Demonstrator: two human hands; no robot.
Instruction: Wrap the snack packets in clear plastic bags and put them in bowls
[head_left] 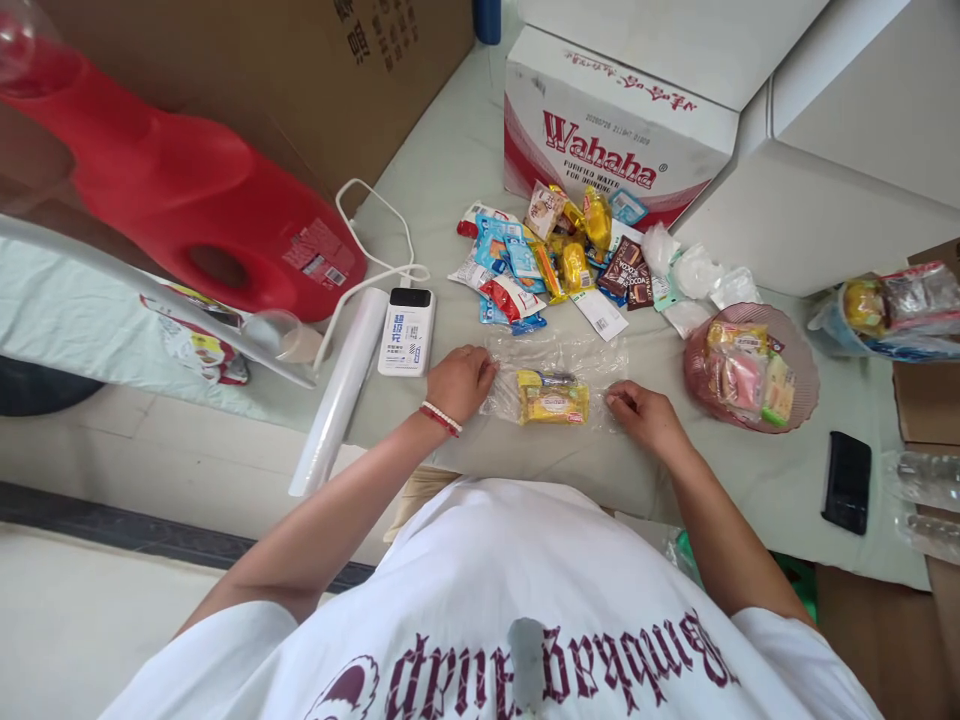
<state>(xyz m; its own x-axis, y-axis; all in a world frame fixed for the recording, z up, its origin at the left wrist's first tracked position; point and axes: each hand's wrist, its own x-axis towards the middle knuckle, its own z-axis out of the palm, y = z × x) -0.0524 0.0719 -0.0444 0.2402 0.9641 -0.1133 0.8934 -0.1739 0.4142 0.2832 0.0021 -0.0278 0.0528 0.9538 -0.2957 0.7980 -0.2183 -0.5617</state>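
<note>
Pale green table [765, 490], backed by a white-and-red Wahaha carton [607, 130], with a red jug [195, 200] at left and a translucent pink bowl [808, 382] at right. Clear film [504, 385] lies near the table's front edge, its opposite sides pinched in the closed fingers of the left hand [463, 380] and right hand [646, 415]. Midway between the hands, a yellow packet [555, 405] rests at the film's centre.

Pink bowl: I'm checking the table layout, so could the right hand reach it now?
Probably yes. The right hand appears to pinch the edge of the clear plastic, and the pink bowl stands close on its right with nothing visible between them; the hand would likely need to let go first.
</note>
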